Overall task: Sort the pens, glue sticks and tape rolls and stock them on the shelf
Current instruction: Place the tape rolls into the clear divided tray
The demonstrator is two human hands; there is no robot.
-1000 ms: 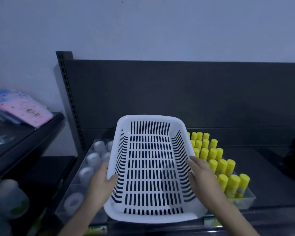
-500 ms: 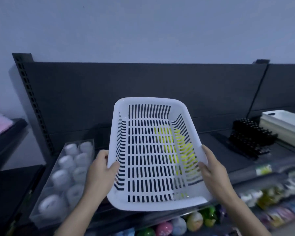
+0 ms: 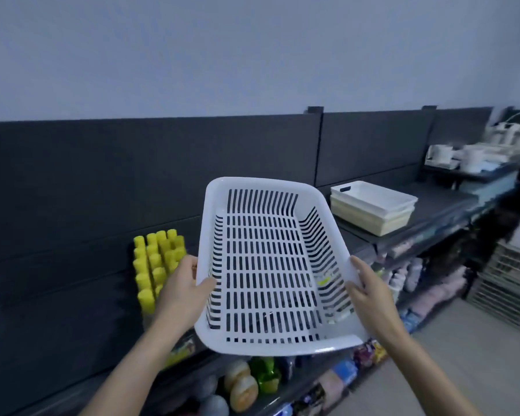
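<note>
Holding a white slotted basket at centre frame, out in front of the shelf, with the far end tipped higher than the near end. Gripped by its two long sides, towards the near half, with the slotted floor facing the camera. Just behind the left hand, left of centre: a block of yellow-capped glue sticks, upright in rows against the dark back panel, the nearest ones partly hidden by knuckles and basket rim. Cannot tell whether hand and sticks touch.

Further right on the shelf: two stacked trays, white on cream, well apart from the basket. Upper right corner: blurred white containers. Bottom centre, on lower shelves: round pale goods and a green bottle, then pink and blue packets running to the lower right.

Label strip on the shelf edge below the glue sticks: colour only, too blurred to read. Same for the packaging below.

Left thumb hooked over the rim into the basket, left fingers curled round the outer wall. Right hand clamped on the opposite rim, fingers laid along the edge, the remainder tucked out of sight. Both closed tight on the basket.
</note>
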